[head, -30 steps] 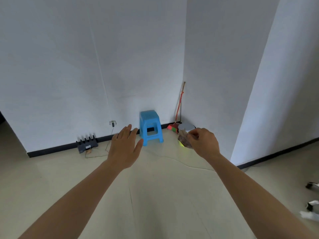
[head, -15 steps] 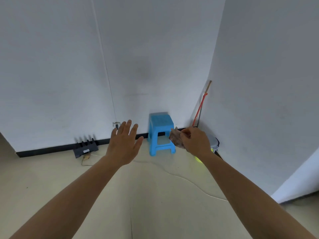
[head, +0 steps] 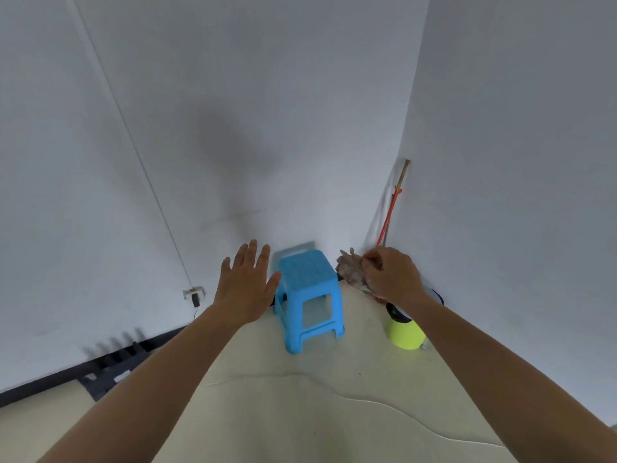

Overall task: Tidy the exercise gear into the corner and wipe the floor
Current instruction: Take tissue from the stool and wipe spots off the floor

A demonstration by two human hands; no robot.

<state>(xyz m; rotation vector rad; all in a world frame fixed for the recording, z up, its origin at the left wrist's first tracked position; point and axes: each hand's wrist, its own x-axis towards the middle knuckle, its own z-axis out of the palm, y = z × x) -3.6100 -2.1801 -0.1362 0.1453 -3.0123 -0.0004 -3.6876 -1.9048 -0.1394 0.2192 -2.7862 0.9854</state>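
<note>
I see through one camera worn on the person's head. It looks forward and down into a room corner, where the wall ahead (head: 233, 111) meets the side wall (head: 517, 162). The picture is very wide, so straight lines bend near the edges. Both arms come in from the bottom, with the left hand (head: 245, 289) and right hand (head: 390, 279) mid-picture. The blue stool (head: 309, 289) stands near, just past them. The floor (head: 300, 412) fills the lower part.

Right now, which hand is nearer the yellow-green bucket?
Right. The right hand, gripping a rag, is just above the yellow-green bucket in view; the open left hand is beyond the blue stool, on its left side.
</note>
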